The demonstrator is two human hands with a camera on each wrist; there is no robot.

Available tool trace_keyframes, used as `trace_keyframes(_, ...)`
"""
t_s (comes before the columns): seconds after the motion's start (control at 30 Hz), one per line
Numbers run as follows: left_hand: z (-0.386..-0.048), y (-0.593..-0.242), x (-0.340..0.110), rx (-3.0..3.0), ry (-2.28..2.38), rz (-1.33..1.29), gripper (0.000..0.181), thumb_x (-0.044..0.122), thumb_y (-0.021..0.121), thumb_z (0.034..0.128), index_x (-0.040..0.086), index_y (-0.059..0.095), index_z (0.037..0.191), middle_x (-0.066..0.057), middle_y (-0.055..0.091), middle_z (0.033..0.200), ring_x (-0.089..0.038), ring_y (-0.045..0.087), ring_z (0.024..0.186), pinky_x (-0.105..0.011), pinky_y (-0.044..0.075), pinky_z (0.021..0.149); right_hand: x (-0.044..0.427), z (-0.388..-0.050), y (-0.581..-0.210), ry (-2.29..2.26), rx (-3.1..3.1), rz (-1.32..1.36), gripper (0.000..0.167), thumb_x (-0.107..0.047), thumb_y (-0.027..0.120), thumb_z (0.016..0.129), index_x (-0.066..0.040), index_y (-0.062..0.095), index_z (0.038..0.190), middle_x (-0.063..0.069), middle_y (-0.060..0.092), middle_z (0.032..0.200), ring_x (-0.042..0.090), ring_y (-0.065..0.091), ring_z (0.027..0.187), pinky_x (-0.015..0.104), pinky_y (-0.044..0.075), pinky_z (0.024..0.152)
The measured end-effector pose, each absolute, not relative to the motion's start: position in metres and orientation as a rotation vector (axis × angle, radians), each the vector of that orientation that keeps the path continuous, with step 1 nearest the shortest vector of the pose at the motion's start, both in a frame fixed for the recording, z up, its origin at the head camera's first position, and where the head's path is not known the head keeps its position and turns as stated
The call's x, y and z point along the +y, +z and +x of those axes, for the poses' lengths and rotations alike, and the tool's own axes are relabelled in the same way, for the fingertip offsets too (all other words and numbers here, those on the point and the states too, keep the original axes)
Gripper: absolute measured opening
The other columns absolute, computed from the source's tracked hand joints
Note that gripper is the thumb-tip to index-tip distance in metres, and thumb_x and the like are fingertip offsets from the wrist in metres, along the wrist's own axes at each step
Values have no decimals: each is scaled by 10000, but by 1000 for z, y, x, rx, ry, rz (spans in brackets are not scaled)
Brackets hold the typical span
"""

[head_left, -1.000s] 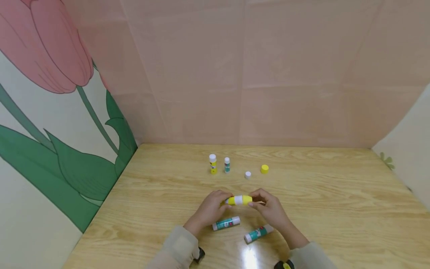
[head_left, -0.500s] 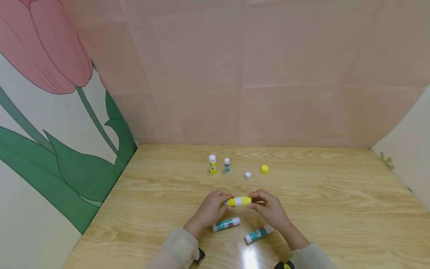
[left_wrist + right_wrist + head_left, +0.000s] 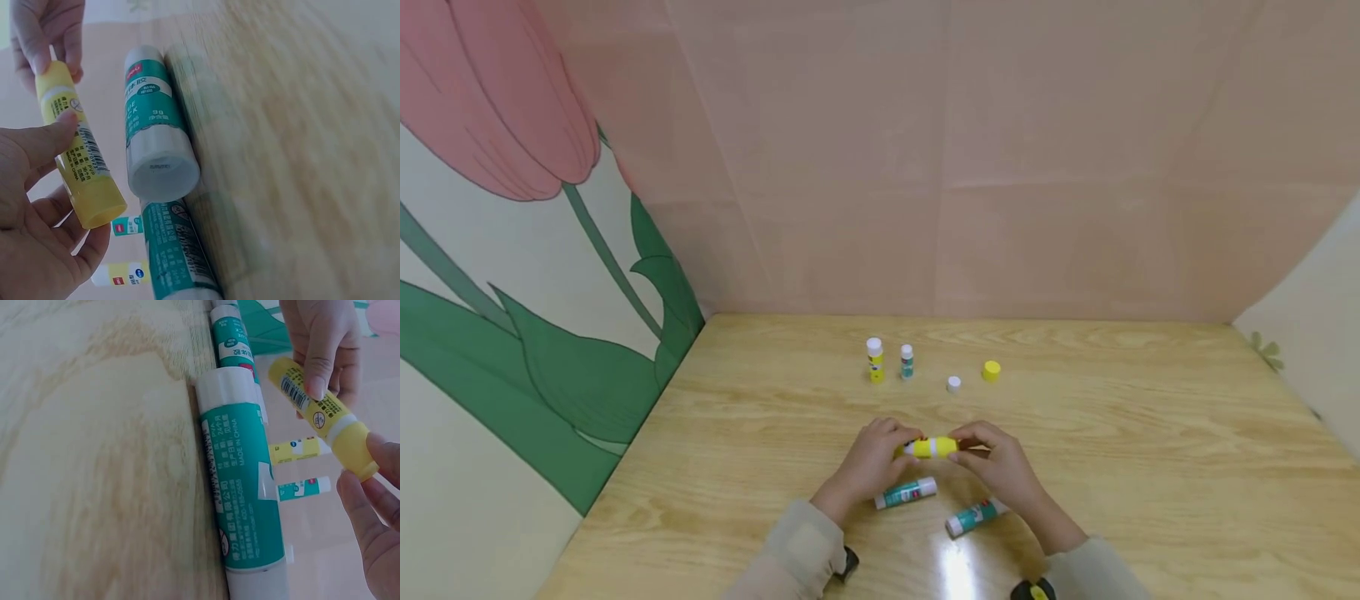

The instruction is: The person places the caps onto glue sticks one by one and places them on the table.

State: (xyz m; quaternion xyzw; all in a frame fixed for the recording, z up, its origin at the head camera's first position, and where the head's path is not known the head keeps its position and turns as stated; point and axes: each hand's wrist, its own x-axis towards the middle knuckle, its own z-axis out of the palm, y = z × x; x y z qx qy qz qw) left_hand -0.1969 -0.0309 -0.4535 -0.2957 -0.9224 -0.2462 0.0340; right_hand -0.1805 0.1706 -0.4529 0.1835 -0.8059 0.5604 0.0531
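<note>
A yellow glue stick (image 3: pixel 934 447) lies level between both hands above the table. My left hand (image 3: pixel 872 458) grips its printed barrel (image 3: pixel 84 147), thumb on top. At the other end my right hand (image 3: pixel 1000 462) pinches the yellow cap (image 3: pixel 355 450) between thumb and fingers. A narrow white band (image 3: pixel 340 427) shows between cap and barrel. Below the hands lie two green-and-white glue sticks: the left one (image 3: pixel 906 493) near my left wrist, the right one (image 3: pixel 976 517) partly under my right hand.
Farther back on the wooden table (image 3: pixel 760 400) stand a yellow glue stick with a white cap (image 3: pixel 876 360) and a small green one (image 3: pixel 907 362). Beside them sit a loose white cap (image 3: pixel 953 383) and a loose yellow cap (image 3: pixel 992 371). A pink backdrop (image 3: pixel 940 167) rises behind.
My right hand has shifted slightly left with the yellow cap, and the white band between cap and barrel looks narrower. My left hand keeps its grip; the table items stay put.
</note>
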Motion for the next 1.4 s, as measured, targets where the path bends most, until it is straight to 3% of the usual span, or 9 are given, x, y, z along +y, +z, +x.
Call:
trace_keyframes(0.9,-193,-454,-26,-2750,-669,-930,275,223,642,778,185,606,1048,68,544,963,-100,464,870,-260,375,746,170,-179,-457,1700,-2470,523,202,40,659,701,-12,605,889,72,574,871,285,559,800,255,482,679)
trace_keyframes(1.4,-194,-454,-22,-2771,-687,-887,283,247,641,777,185,607,1051,66,542,937,-92,453,841,-227,351,692,168,-178,-453,1635,-2510,411,187,40,670,688,-13,627,862,69,611,824,242,571,748,225,478,626)
